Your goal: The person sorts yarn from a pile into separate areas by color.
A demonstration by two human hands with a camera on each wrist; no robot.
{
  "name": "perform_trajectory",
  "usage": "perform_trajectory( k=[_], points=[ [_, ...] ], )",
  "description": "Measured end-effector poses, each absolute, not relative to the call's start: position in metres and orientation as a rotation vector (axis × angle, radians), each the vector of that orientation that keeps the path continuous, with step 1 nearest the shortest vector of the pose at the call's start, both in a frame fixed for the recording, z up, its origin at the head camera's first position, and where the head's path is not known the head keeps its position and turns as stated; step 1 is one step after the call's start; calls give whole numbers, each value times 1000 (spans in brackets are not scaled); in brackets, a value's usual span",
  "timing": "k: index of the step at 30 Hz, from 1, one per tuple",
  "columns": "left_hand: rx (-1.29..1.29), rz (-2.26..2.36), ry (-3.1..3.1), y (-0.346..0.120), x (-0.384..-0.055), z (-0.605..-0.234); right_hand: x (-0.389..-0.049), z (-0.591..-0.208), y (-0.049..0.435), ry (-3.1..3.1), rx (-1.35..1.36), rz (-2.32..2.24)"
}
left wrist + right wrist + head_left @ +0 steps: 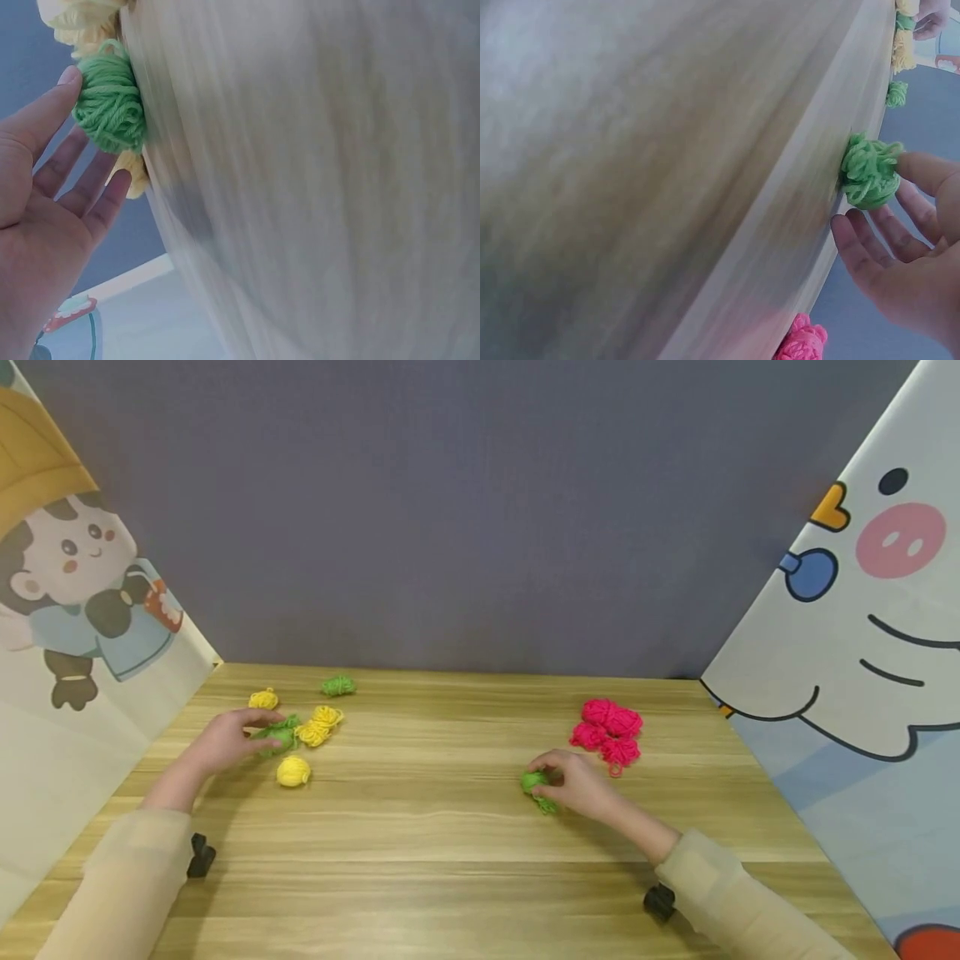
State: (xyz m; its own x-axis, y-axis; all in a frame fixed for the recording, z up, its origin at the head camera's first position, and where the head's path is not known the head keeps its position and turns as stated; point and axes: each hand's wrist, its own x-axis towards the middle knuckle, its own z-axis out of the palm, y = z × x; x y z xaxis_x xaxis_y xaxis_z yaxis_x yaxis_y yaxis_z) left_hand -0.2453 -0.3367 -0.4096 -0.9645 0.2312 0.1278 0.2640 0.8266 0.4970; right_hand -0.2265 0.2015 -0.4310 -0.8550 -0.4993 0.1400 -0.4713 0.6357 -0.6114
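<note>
My left hand (pixel 228 739) is at the left of the table, thumb and fingers around a ball of green yarn (pixel 111 97). Yellow yarn balls lie close about it: one (pixel 293 771) nearer me, a loosely wound one (pixel 318 727) to its right and a small one (pixel 263 699) behind. Right of the middle, my right hand (pixel 581 783) holds another green yarn ball (pixel 871 171) between thumb and fingers, low at the tabletop. A loose strand bunch hangs from that ball's near side. Part of each held ball is hidden by the fingers.
Several pink yarn balls (pixel 606 731) sit clustered behind my right hand. A third green yarn ball (pixel 338 686) lies at the back left. A grey panel (pixel 465 527) borders the wooden table (pixel 420 877) behind, with printed panels at both sides.
</note>
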Motion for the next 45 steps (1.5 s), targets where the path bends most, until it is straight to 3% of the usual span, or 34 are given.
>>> perform_trajectory(
  k=[45],
  points=[
    [-326, -777, -2977, -332, -250, -414, -232, -435, 205, 2820, -751, -1075]
  ],
)
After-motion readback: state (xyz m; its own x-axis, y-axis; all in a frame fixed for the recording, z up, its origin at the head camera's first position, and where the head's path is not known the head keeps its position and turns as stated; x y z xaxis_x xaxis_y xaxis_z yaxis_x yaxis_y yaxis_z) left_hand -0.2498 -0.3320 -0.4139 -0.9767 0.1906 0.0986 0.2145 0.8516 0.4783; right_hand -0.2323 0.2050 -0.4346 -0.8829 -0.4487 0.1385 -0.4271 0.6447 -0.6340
